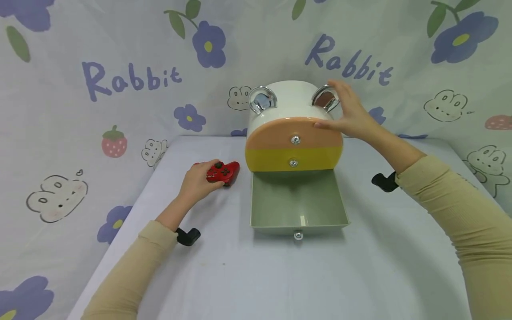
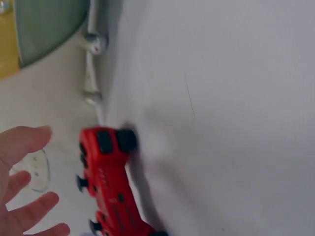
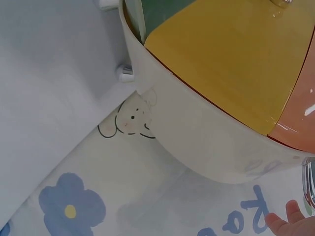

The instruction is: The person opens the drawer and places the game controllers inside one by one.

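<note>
A red game controller with black sticks and buttons lies on the table, left of a small drawer cabinet. My left hand hovers close over it, overlapping its left side in the head view. In the left wrist view, the fingers of that hand are spread, with a gap to the controller. The cabinet has a white rounded body, two chrome-rimmed ears and three drawers. My right hand reaches to its upper right, fingertips at the right ear and thumb against the orange drawer front.
The bottom green drawer is pulled out towards me and has nothing in it. Above it the yellow drawer and the orange one are closed, each with a round knob. Behind the white table hangs a printed rabbit-and-flower cloth.
</note>
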`<state>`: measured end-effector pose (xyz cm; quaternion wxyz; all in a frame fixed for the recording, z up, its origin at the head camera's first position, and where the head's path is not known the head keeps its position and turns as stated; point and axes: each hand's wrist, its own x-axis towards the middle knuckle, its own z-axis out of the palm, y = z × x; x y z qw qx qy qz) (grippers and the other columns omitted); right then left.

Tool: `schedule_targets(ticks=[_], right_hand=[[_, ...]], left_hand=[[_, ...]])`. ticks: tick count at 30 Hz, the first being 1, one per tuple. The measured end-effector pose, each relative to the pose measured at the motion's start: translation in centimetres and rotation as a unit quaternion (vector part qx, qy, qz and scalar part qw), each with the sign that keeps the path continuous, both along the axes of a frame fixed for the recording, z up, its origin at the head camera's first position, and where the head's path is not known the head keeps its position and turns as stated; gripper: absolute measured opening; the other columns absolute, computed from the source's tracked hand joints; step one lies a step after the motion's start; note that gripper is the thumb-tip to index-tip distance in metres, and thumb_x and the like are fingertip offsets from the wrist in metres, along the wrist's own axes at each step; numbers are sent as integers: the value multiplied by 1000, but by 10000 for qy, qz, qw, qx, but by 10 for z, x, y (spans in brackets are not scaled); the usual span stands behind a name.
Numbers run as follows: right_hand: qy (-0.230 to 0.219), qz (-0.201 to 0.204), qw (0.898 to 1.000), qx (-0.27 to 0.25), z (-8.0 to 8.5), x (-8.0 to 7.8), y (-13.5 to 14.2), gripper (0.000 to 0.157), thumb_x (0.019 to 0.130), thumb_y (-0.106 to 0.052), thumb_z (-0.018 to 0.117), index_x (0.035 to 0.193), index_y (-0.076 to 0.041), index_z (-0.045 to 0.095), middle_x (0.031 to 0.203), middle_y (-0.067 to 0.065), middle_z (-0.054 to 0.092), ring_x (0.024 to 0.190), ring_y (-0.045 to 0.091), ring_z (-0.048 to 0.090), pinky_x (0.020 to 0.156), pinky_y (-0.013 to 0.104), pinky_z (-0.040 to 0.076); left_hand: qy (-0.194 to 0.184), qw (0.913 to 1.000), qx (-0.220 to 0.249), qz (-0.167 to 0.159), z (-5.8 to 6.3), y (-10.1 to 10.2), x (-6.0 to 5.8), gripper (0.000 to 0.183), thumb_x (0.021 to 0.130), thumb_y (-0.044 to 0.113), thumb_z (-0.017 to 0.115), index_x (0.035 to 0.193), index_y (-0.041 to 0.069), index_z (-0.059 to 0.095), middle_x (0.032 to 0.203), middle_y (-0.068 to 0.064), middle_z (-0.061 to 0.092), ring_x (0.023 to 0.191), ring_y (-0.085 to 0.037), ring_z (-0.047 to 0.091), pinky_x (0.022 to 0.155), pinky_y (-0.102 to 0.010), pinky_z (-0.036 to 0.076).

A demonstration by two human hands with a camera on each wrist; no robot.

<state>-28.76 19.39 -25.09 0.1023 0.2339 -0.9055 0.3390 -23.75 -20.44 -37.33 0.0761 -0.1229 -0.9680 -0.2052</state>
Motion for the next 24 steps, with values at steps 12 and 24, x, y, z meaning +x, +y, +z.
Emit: schedule_targets(ticks=[12,24], right_hand=[[-11,-54,10000,8,0,0,0,97,74,-35,74,146,-14,13,152,8,10,139,26,7,108,56,9],[22,-57,10000,34,0,-1,0,97,74,-35,74,146,-14,13,152,8,11,139,27,7,108,56,9]], left_hand=[[-482,9980,-314,269,-23,-23,-30,84,73,29,76,140,5,31,139,-24,34,126,-45,28,102,-58,24],[-699,9948,-298,678,-41,-33,-45,83,75,28,73,141,5,28,138,-27,33,125,-46,28,98,-59,28]])
